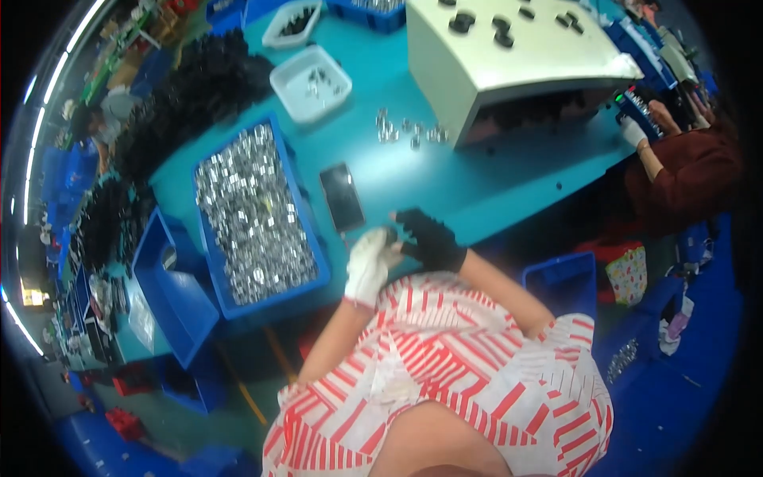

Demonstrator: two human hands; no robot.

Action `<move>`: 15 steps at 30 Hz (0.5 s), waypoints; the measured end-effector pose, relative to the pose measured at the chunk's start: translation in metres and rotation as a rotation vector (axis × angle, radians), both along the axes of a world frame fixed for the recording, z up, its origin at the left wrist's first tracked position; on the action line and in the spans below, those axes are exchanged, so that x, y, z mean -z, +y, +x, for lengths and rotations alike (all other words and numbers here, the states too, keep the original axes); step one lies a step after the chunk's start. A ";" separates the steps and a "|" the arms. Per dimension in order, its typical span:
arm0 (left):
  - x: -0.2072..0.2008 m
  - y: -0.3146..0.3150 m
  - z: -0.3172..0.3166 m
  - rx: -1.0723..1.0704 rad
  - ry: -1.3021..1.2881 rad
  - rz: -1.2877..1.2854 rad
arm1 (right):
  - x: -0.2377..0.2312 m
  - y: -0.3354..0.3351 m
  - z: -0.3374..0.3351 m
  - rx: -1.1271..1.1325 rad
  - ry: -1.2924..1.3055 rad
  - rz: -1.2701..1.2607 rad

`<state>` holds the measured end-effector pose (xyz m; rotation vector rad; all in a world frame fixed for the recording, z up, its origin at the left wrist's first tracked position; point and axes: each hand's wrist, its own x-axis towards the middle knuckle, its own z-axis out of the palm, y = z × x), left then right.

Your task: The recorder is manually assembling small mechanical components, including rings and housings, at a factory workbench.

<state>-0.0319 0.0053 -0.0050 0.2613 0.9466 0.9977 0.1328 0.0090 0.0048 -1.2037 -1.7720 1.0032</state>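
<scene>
Both my hands meet at the near edge of the teal table, close to my body. My left hand [368, 266], in a white glove, is closed with its fingertips around a small dark piece [390, 234], mostly hidden. Just right of it is my right hand [431, 240], in a black glove with bare fingertips. Its thumb is at the left hand's fingers, while the forefinger reaches out apart from it. Beyond the left hand a dark-screened phone [342, 197] lies flat. Left of the phone stands a blue bin [319, 270] full of small shiny metal parts.
A white tray [343, 90] holds a few small parts. Loose metal pieces [387, 129] lie beside a cream box [445, 60] with black rings on top. Black pieces are heaped [203, 87] far left. An empty-looking blue bin [179, 298] tilts near left. A co-worker's gloved hand [633, 133] works at right.
</scene>
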 end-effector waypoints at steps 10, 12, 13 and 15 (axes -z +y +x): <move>-0.028 -0.003 -0.001 0.326 0.260 0.114 | 0.006 -0.008 0.008 -0.149 -0.204 -0.039; -0.028 -0.007 0.002 0.337 0.403 0.156 | 0.005 -0.011 0.003 -0.164 -0.225 -0.020; -0.029 -0.009 0.004 0.348 0.545 0.203 | 0.002 -0.014 0.000 -0.123 -0.314 -0.009; -0.032 -0.011 0.006 0.352 0.587 0.192 | -0.001 -0.019 -0.002 -0.081 -0.405 0.001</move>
